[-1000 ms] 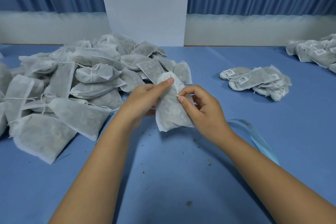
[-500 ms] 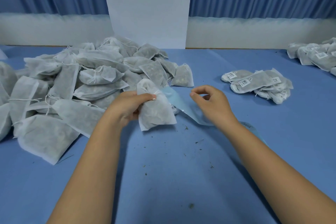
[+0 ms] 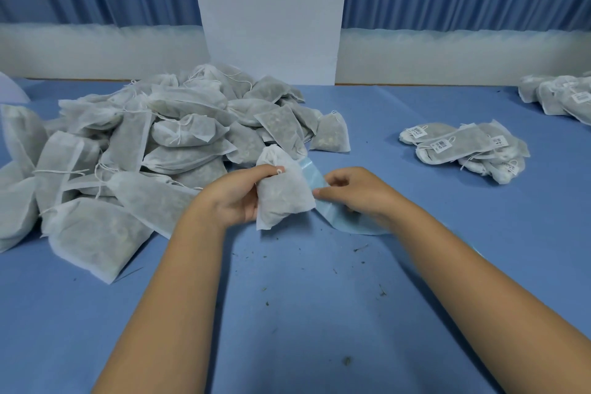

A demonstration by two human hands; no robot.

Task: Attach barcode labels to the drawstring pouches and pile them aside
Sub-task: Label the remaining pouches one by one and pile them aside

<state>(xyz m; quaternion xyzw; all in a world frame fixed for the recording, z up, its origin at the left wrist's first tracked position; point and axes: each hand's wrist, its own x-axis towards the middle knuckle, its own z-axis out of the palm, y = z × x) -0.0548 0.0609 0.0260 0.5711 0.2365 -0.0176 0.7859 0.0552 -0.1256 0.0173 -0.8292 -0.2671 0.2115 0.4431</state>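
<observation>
My left hand (image 3: 235,193) grips a white drawstring pouch (image 3: 283,193) filled with dried herbs, held upright just above the blue table (image 3: 303,313). A pale blue label backing strip (image 3: 323,201) runs behind the pouch and down to the right. My right hand (image 3: 355,193) pinches that strip right beside the pouch's lower right edge. No label shows on the side of the held pouch facing me. A large heap of unlabelled pouches (image 3: 153,144) lies to the left. A small pile of labelled pouches (image 3: 463,149) lies to the right.
Another group of labelled pouches (image 3: 563,97) sits at the far right edge. A white panel (image 3: 268,13) stands at the back of the table in front of blue curtains. Herb crumbs dot the table in front of me.
My right hand let go of the pouch's top, took the blue strip and moved in close to the pouch. My left hand shifted the pouch a little left and lower.
</observation>
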